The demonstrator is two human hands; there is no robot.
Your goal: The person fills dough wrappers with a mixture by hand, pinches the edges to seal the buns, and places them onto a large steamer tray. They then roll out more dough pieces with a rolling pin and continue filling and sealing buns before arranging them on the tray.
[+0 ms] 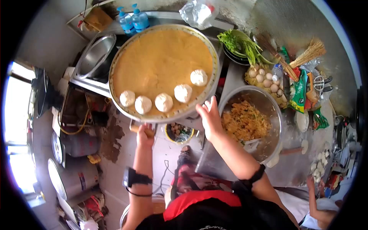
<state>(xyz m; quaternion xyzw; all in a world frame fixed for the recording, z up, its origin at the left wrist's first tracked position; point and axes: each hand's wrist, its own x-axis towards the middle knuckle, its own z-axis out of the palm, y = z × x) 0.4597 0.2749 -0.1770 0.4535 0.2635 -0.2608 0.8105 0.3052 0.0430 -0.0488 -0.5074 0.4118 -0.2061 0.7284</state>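
A large round steamer tray (117, 100) lined with a tan cloth (161, 57) sits in front of me. Several white pleated buns (163, 102) lie in a curve along its near and right side. Below the tray's near edge, my left hand (145, 135) is closed around a wooden handle (135, 128). At the tray's lower right rim is my right hand (210, 118), fingers apart, with nothing held in it. Whether its fingertips touch the rim is hard to make out. Right of that hand stands a big metal bowl (279, 126) of orange-brown shredded filling (245, 120).
Eggs (267, 81), leafy greens (239, 42) and a straw brush (308, 53) are on the right counter. Dough pieces (320, 165) lie farther right, beside another person (320, 211). A metal basin (96, 55) and blue pump bottles (140, 20) stand at the back left. A waste bucket (166, 134) is on the floor.
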